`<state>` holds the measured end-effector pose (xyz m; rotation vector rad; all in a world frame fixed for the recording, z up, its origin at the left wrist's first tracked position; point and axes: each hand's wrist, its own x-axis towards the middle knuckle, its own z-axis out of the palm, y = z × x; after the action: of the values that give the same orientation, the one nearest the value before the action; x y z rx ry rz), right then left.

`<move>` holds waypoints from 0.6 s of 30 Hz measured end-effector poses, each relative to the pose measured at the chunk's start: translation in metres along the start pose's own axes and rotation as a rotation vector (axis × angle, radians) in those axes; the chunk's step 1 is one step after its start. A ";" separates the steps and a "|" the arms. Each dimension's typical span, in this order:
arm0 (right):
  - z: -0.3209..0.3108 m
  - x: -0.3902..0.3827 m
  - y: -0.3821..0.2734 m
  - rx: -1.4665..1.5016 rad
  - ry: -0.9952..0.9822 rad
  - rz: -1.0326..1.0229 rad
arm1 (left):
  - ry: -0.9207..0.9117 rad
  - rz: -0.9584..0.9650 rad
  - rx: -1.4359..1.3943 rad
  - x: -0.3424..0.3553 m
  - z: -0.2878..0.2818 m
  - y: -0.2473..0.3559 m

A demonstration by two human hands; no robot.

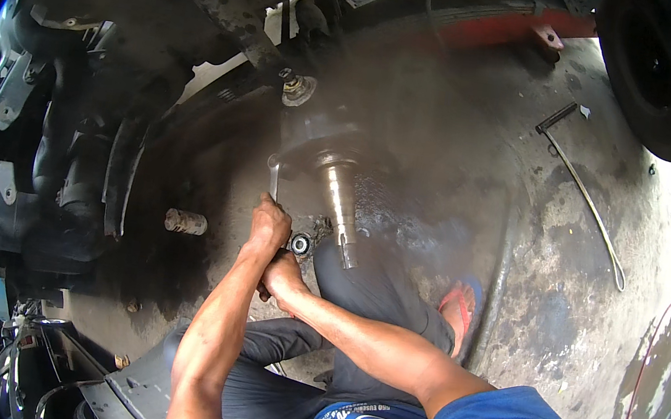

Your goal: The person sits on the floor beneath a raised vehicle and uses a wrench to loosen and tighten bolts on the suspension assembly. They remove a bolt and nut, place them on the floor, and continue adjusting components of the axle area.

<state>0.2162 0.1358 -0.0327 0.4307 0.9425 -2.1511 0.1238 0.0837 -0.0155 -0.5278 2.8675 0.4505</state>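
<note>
My left hand (270,225) is closed around the lower part of a combination wrench (274,180). The wrench points up, its ring end against the lower left of a dark axle knuckle (320,131). From that knuckle a shiny metal spindle (338,201) sticks out toward me. Just below the left hand, my right hand (284,276) is closed, apparently on a dark tool with a round metal end (299,244). Most of that tool is hidden by the fingers, so its kind is unclear. A haze blurs the middle of the view around the knuckle.
Dark vehicle underbody parts (80,150) crowd the left side. A worn cylinder (185,222) lies on the floor. Right lies a long metal bar (587,196) with a dark crosspiece, below a tyre (658,74). A red beam (494,31) crosses the top; a motorcycle (27,364) stands lower left.
</note>
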 end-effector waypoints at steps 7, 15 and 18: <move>0.039 0.050 0.055 -0.531 0.258 -0.593 | 0.009 0.077 0.144 0.012 -0.013 -0.026; 0.034 0.062 0.063 -0.473 0.166 -0.336 | -0.014 0.027 0.219 0.003 -0.010 -0.030; 0.024 0.047 0.039 -0.689 0.038 -0.265 | -0.030 0.071 0.174 0.004 -0.011 -0.032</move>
<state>0.2130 0.0774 -0.0614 0.0012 1.7465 -1.8782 0.1308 0.0502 -0.0150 -0.3874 2.8672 0.2145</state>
